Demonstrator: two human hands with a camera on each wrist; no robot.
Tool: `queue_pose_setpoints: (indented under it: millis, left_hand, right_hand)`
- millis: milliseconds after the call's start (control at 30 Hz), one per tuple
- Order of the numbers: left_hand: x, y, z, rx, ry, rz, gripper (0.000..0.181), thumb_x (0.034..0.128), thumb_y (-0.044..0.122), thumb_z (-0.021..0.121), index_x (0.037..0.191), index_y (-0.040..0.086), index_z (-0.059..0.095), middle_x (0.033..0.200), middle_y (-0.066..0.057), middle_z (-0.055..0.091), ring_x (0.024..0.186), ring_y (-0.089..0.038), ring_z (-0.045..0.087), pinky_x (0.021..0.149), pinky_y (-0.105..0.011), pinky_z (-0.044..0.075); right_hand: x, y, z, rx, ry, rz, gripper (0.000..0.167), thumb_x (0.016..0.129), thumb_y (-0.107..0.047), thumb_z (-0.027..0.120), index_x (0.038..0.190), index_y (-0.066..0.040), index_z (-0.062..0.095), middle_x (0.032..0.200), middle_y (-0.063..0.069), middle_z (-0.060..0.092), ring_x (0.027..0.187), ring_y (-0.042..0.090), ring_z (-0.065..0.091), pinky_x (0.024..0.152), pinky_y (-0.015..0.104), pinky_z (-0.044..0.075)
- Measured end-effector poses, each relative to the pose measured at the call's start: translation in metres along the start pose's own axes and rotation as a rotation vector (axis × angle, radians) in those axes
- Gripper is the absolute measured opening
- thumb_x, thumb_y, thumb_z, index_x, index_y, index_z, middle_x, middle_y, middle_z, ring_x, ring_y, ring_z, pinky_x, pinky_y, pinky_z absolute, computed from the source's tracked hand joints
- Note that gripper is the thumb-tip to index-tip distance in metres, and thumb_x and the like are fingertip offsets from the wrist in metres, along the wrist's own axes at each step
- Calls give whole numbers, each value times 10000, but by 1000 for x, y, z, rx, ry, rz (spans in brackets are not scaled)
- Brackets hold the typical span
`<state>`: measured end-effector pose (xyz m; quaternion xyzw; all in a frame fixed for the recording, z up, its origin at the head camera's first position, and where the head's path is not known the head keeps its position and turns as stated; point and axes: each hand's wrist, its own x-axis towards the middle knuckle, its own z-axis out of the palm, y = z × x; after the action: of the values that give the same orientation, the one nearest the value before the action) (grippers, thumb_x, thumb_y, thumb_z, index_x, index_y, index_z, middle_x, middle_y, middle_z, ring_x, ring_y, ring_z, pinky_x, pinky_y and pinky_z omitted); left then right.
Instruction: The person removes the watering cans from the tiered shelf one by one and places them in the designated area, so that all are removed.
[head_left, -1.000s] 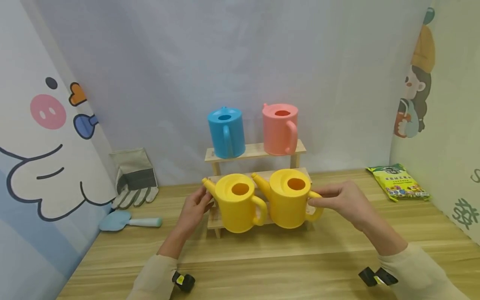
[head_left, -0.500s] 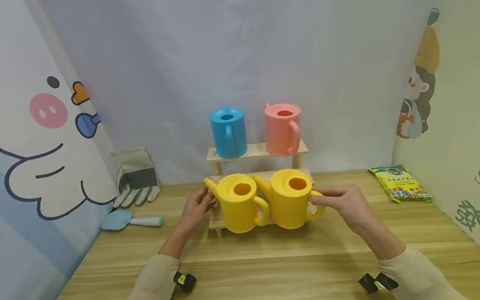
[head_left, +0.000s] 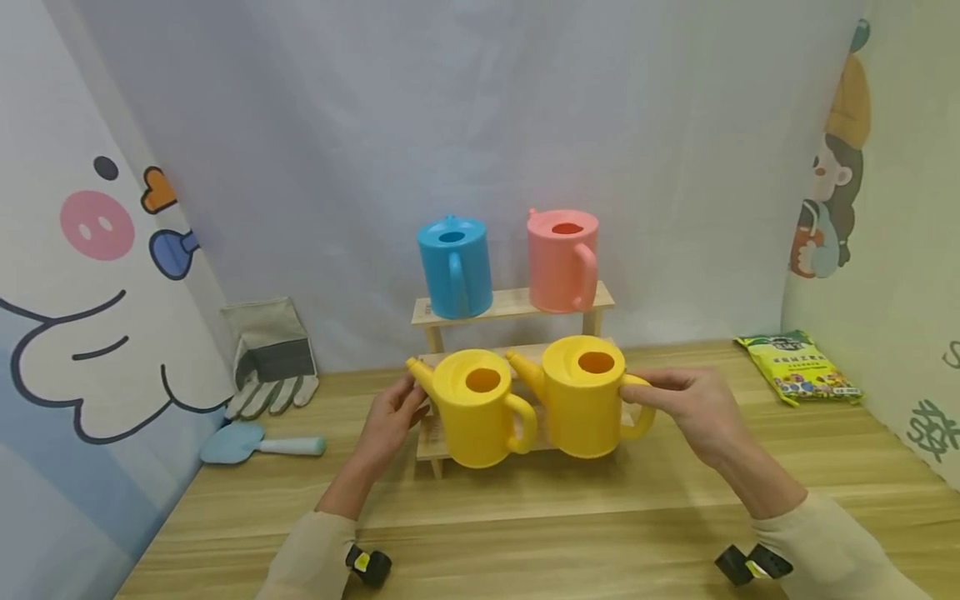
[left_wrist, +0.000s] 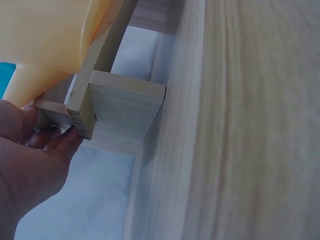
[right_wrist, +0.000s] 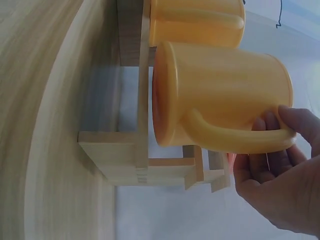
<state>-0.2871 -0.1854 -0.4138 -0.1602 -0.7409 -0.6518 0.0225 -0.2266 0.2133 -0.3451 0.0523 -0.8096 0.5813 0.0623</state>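
Two yellow watering cans stand side by side at the lower front of a stepped wooden stand [head_left: 433, 450]. My right hand [head_left: 693, 408] pinches the handle of the right yellow watering can [head_left: 583, 412] between thumb and fingers. In the right wrist view, that can's base is tipped slightly off the board. Beside the spout of the left yellow watering can [head_left: 474, 425], my left hand [head_left: 388, 421] grips the stand's left end, its fingertips on the board's corner in the left wrist view. On the top step are a blue watering can [head_left: 456, 271] and a pink watering can [head_left: 555, 267].
On the wooden table [head_left: 480, 542], a light blue hand trowel [head_left: 236, 442] lies at the left. Gloves [head_left: 273, 367] lean against the back wall behind it. A green and yellow packet [head_left: 798, 367] lies at the right. Printed cloth walls enclose the back and sides.
The right yellow watering can has shifted slightly right and up with my right hand, widening the gap to the left one. My left hand stays at the stand's end.
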Motion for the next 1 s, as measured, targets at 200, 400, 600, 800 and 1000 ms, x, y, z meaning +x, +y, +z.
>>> queue_pose_setpoints:
  millis: [200, 400, 600, 800, 1000]
  left_hand:
    - [0, -1, 0, -17, 5, -9, 479, 1091, 176, 442, 1552, 66, 367, 1543, -138, 409, 1390, -293, 428, 1081, -396, 452]
    - [1, -2, -1, -25, -10, 3, 489, 1088, 204, 457, 1557, 96, 368, 1543, -122, 412, 1384, -285, 438, 1068, -389, 465]
    - [1, -2, -1, -43, -18, 14, 497, 1084, 196, 468, 1558, 92, 364, 1542, -128, 411, 1380, -301, 441, 1040, -391, 486]
    - [1, -2, 0, -59, -13, 5, 490, 1083, 174, 465, 1555, 87, 366, 1550, -118, 401, 1380, -291, 443, 1033, -389, 494]
    - [0, 0, 0, -63, -3, 0, 486, 1088, 154, 453, 1555, 61, 356, 1558, -134, 384, 1382, -303, 438, 1028, -399, 497]
  right_hand:
    - [-2, -7, -8, -50, 27, 2, 494, 848, -349, 827, 1157, 25, 735, 1067, 11, 749, 1023, 124, 600, 929, 367, 450]
    - [-6, -14, -15, -42, 68, -27, 468, 861, -326, 818, 1146, 37, 737, 981, -84, 753, 993, 82, 612, 866, 250, 485]
    - [-8, -19, -19, -25, 95, -79, 439, 881, -309, 800, 1151, 31, 736, 992, -122, 748, 1014, 77, 617, 838, 173, 502]
    - [-9, -24, -28, -14, 158, -116, 358, 880, -266, 805, 1099, 14, 762, 933, -133, 744, 977, 97, 610, 796, 154, 517]
    - [-11, -29, -38, 45, 185, -152, 228, 881, -192, 804, 1037, -25, 793, 847, -76, 759, 930, 90, 642, 791, 140, 509]
